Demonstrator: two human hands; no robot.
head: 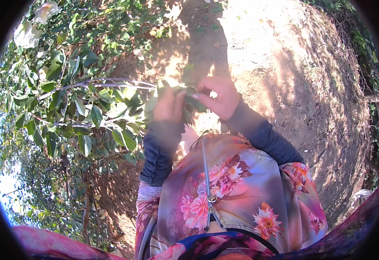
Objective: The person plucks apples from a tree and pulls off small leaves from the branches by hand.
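My left hand (168, 105) is closed around the leafy tip (153, 101) of a fruit-tree branch, and its thumb points to the right. Beside it, my right hand (220, 96) pinches the edge of a green leaf (197, 103) between thumb and fingertips. Leaves and glare partly hide what lies between the two hands. Thin branches (111, 85) with broad green leaves run in from the left towards my left hand. Below my left wrist, a pale pinkish-white thing (189, 138) shows, too unclear to name.
Dense foliage (88, 61) fills the left side, with clear plastic bags (27, 34) hanging in it at the upper left. A thin trunk (86, 204) stands lower down. Dry, sunlit soil (273, 81) stretches right towards a green bank (364, 48). Another clear plastic item (361, 196) lies far right.
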